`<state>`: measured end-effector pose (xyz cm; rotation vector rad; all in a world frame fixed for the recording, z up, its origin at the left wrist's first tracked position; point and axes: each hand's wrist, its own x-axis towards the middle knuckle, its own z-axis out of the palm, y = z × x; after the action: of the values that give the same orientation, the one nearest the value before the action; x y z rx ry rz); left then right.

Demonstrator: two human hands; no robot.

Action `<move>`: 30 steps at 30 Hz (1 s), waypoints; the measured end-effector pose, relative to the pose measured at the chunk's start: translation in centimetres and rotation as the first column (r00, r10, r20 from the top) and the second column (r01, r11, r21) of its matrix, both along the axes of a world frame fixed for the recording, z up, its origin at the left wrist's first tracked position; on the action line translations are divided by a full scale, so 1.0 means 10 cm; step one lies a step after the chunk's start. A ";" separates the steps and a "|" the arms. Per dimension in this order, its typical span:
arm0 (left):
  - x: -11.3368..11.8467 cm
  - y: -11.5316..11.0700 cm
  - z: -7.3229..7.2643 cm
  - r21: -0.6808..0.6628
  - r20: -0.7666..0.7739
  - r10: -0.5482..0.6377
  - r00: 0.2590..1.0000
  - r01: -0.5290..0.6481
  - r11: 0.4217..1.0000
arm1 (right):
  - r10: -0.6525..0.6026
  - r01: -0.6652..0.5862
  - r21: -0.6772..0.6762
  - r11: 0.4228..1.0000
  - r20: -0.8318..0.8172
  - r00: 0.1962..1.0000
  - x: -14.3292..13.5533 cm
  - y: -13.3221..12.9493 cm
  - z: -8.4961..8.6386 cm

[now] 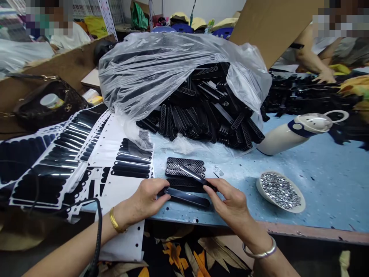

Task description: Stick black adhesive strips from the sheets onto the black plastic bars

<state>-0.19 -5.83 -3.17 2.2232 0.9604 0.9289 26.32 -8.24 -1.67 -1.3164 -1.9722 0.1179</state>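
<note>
My left hand (151, 198) pinches the left end of a glossy black strip (188, 197) that lies slanted close to the table's front edge. Between the thumb and fingers of my right hand (227, 198) is the right end of another shiny black strip (193, 174), its far end pointing up and left. Beneath and behind it, several black pieces with a mesh pattern (184, 161) lie stacked side by side on the blue table. Left of them, black strips (131, 169) sit in a row on a white backing sheet.
Plastic bag (144, 69) spills black mesh pieces (201, 115) at the back. A bottle (285, 134) leans at the right, behind a bowl of small silvery parts (279, 192). More strip sheets (54, 161) and a handbag (49, 100) are at left. A person's hand (325, 75) is back right.
</note>
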 end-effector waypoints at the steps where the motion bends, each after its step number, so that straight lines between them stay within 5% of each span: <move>1: -0.02 -0.01 0.00 -0.024 0.001 -0.009 1.000 0.009 1.000 | 0.014 -0.014 0.002 1.000 0.009 1.000 -0.01 -0.01 0.00; 11: -0.11 0.01 0.09 -0.080 0.029 -0.046 0.999 0.048 0.996 | 0.000 0.000 0.016 1.000 0.020 1.000 -0.06 -0.14 0.16; 19: -0.16 0.03 0.23 -0.348 0.032 -0.100 0.994 0.105 0.932 | 0.127 -0.127 -0.125 0.984 -0.007 0.992 -0.14 -0.37 0.24; 23: -0.16 0.11 0.26 -0.513 0.045 0.000 0.999 0.023 0.858 | 0.123 -0.121 -0.029 0.992 0.058 0.991 -0.05 -0.30 0.29; 26: -0.13 0.17 0.21 -0.424 0.070 0.159 0.985 -0.115 0.898 | 0.133 -0.140 0.054 0.989 0.120 0.984 0.01 -0.15 0.31; 30: -0.05 0.24 0.11 -0.290 0.070 0.108 0.992 -0.084 0.953 | 0.200 -0.212 0.077 0.974 0.136 0.970 0.00 0.03 0.26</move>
<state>-0.66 -3.46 -2.05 1.8946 1.0969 0.8582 26.34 -7.90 0.94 -1.0814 -2.1937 0.0428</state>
